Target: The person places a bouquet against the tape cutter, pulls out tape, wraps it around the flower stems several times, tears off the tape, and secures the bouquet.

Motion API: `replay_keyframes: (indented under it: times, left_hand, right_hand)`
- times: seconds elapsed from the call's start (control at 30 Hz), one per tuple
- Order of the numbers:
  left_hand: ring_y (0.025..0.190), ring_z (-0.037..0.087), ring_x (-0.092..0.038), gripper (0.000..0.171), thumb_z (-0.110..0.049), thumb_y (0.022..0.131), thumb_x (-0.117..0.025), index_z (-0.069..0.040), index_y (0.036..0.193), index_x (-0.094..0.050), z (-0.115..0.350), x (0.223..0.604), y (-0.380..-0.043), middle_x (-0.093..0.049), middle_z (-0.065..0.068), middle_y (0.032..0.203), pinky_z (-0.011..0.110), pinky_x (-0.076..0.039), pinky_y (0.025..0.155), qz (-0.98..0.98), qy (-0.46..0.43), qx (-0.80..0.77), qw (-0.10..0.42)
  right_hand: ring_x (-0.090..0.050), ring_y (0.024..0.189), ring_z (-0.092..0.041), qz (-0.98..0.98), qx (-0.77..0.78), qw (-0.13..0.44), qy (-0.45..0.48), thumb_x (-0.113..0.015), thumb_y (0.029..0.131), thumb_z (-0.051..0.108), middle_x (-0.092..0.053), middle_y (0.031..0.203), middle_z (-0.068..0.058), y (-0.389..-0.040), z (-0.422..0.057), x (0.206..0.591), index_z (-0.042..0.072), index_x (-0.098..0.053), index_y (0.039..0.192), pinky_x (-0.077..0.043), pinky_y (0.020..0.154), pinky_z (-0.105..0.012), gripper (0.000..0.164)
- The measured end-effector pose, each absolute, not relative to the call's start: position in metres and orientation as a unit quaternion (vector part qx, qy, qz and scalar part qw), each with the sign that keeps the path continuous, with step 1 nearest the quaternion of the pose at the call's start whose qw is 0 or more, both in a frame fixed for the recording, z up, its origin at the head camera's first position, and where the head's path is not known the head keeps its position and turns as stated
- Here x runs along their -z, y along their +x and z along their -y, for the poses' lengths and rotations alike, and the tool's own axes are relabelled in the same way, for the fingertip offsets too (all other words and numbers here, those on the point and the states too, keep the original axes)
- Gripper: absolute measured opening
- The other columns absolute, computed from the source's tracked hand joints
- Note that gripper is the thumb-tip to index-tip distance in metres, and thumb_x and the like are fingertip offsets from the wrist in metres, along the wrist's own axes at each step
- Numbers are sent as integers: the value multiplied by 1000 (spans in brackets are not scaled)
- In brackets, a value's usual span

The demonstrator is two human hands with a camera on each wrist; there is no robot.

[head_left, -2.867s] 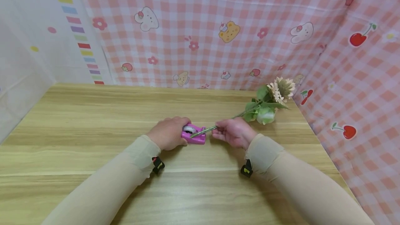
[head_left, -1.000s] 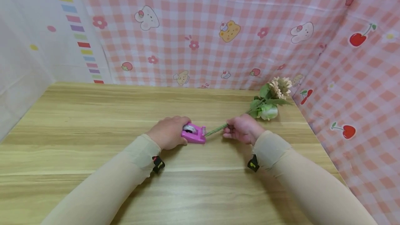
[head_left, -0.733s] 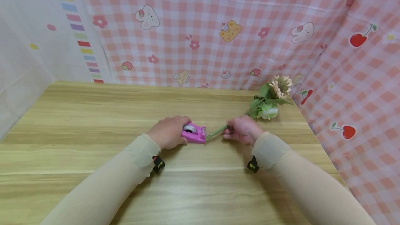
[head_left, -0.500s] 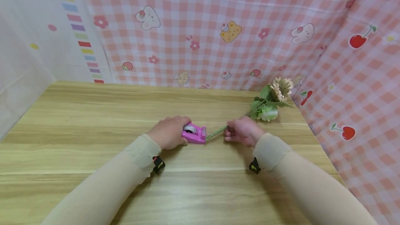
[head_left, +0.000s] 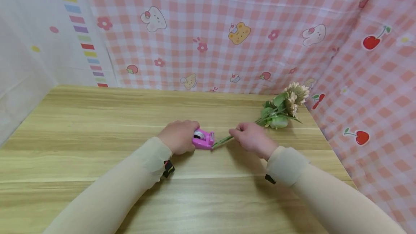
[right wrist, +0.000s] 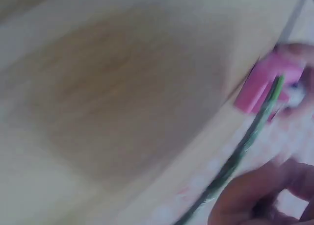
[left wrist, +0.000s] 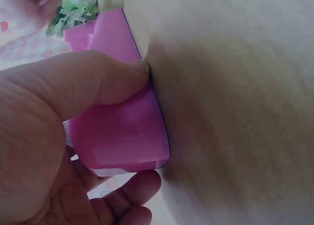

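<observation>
In the head view my left hand point(head_left: 178, 137) grips the back end of a pink tape dispenser point(head_left: 204, 144) standing on the table. The left wrist view shows the thumb along one side of the dispenser point(left wrist: 117, 137), fingers on the far side. Its tape roll is partly covered. My right hand point(head_left: 254, 138) pinches the green stems of an artificial flower bunch point(head_left: 224, 141). The stem ends are beside the dispenser's front end. Right of the hand are a cream bloom point(head_left: 294, 98), a pale green bloom point(head_left: 278, 121) and leaves. A clear shine shows on the stems point(right wrist: 248, 139).
The wood-grain table point(head_left: 97, 125) reaches back to a pink checked cloth point(head_left: 182, 42) with cartoon prints. Another checked cloth point(head_left: 370, 93) borders the right edge, close to the blooms. A white cloth point(head_left: 29, 64) hangs at the left.
My right hand has turned so its back faces up, and the bunch has rolled, its blooms shifting slightly. Earlier the stems lay over the dispenser, then drew right. The left hand shifted slightly right.
</observation>
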State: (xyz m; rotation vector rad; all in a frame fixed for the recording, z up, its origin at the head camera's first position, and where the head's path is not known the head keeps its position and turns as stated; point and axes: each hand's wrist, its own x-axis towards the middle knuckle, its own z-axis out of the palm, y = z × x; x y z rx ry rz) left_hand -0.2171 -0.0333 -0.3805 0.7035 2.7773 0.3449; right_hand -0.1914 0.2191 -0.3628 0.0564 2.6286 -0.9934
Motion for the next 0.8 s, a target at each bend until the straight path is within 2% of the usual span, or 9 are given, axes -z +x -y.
replay_keyframes:
  times: [0.07,0.13,0.2,0.27,0.37,0.47,0.57,0.67,0.8]
  left_hand:
    - [124,33,-64,69,-25,84,-85,-12,147,-57,32,380,-218,-65,9,142,52,-52,110,-955,243,-110,125]
    - [120,32,-65,69,-25,84,-86,-13,146,-58,31,380,-219,-66,9,140,51,-53,107,-956,245,-102,124]
    - [117,31,-66,69,-26,84,-86,-13,146,-58,30,380,-219,-67,8,138,50,-55,104,-957,245,-97,125]
    - [115,31,-66,69,-27,84,-87,-13,146,-58,30,380,-220,-67,8,137,49,-56,102,-956,246,-94,126]
    - [114,30,-66,69,-28,85,-86,-14,146,-57,29,381,-221,-67,8,136,49,-56,102,-956,246,-92,129]
    - [117,32,-66,68,-28,87,-86,-13,147,-56,28,382,-221,-66,9,138,49,-55,105,-956,248,-90,131]
    - [119,33,-66,68,-28,88,-85,-13,147,-56,28,383,-221,-66,10,140,50,-55,106,-955,249,-90,131]
    - [120,34,-65,68,-29,88,-85,-13,147,-56,28,383,-221,-66,10,140,50,-54,107,-956,250,-86,129]
    - [121,34,-65,68,-30,88,-84,-13,148,-55,30,385,-222,-65,10,140,50,-54,107,-956,251,-82,127]
  right_hand:
    - [-58,74,-19,-938,317,135,-37,-62,106,33,-66,85,-5,-188,-209,360,9,-67,96,-52,65,-34,27]
    - [-66,93,-22,-946,285,124,-94,-63,106,31,-73,105,-8,-187,-201,359,10,-70,107,-58,80,-40,23]
    - [-68,110,-25,-947,259,139,-131,-62,106,30,-73,124,-11,-188,-195,360,8,-70,120,-59,95,-45,27]
    - [-68,118,-25,-949,228,156,-149,-60,108,31,-72,131,-12,-189,-191,362,7,-68,129,-57,102,-46,33]
    - [-69,106,-19,-949,212,179,-150,-57,109,32,-74,123,-6,-194,-189,366,10,-68,130,-58,98,-42,33]
    - [-63,90,-16,-946,225,188,-137,-54,111,33,-72,104,-2,-199,-190,370,13,-71,121,-55,85,-36,28]
    - [-56,80,-16,-944,238,192,-126,-52,111,33,-65,88,-1,-203,-190,373,15,-72,111,-48,73,-32,27]
    - [-54,76,-16,-945,235,191,-121,-53,111,33,-59,80,0,-204,-189,376,16,-71,106,-45,69,-30,25]
    - [-54,77,-17,-950,232,186,-99,-55,110,33,-59,79,0,-204,-184,378,18,-71,101,-45,70,-30,23]
